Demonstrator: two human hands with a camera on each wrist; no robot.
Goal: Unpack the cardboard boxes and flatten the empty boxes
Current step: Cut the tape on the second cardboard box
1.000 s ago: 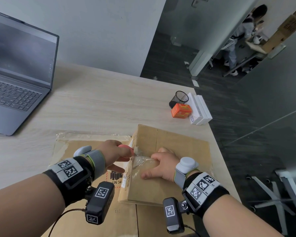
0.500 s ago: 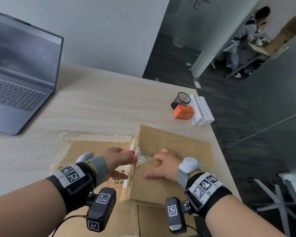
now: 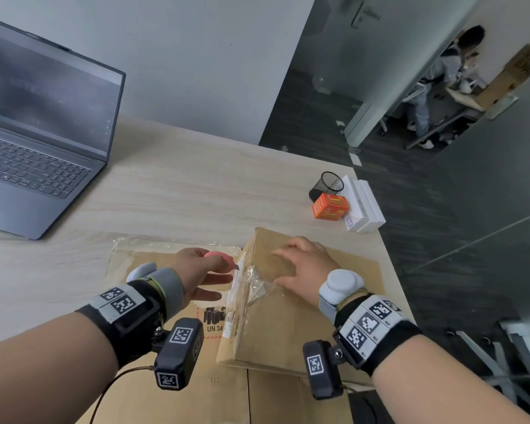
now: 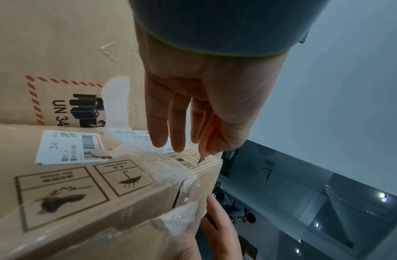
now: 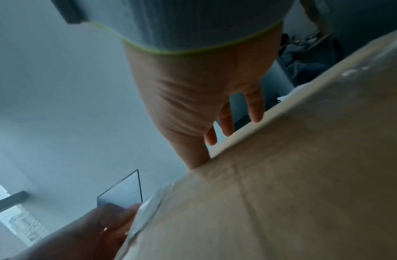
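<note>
Two hands work at one sealed cardboard box, which lies on flattened cardboard at the near right of the table. Against the frame half a second back, I see my right hand shifted from the near tape toward the box's far end; it now lies on the top face, fingers spread and nearly straight, gripping nothing. My left hand has also travelled farther along the box's left side. Thumb and forefinger pinch a pink cutter, the other fingers hanging straight; the blade tip touches the taped top edge near the far corner. Torn clear tape stands crumpled beside a white shipping label.

Surface: pale wood grain. An open laptop stands far left; a black mesh cup, an orange carton and white boxes cluster at the far right corner. Room: grey wall, dark floor, glass partition, a seated person beyond.
</note>
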